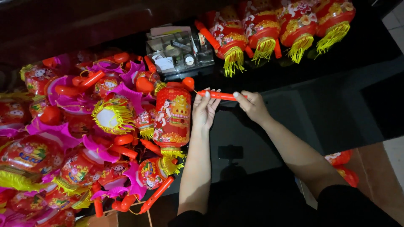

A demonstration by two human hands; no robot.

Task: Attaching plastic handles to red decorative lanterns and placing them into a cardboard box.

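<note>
**Red lantern and orange handle stick held over a dark tabletop**

Pink, red and yellow toy lanterns lie heaped point(75, 138) across the left half of the view, their fringes and orange sticks tangled together and reaching the table's near edge. At the right rim of that heap a tall red lantern point(172, 117) with gold pictures and a yellow fringe at its lower end lies lengthwise, touching the pile on its left.

Just beside it the left hand point(206, 110) reaches up from the bottom of the view, forearm nearly straight, fingers extended and curled lightly around the left end of an orange handle stick point(219, 95). A thin cord seems to run from that end to the lantern's top cap. The right hand point(253, 106) comes in from the lower right, wrist bent, thumb and fingers pinching the stick's right end, so the stick lies level between both hands.

Behind the hands sits a clear plastic box point(179, 52) of small parts with pale labels. Farther right, a row of red lanterns point(282, 27) with yellow tassels lines the far edge.

Glossy black tabletop point(336, 101) lies bare to the right of the hands, ending at a pale floor.
</note>
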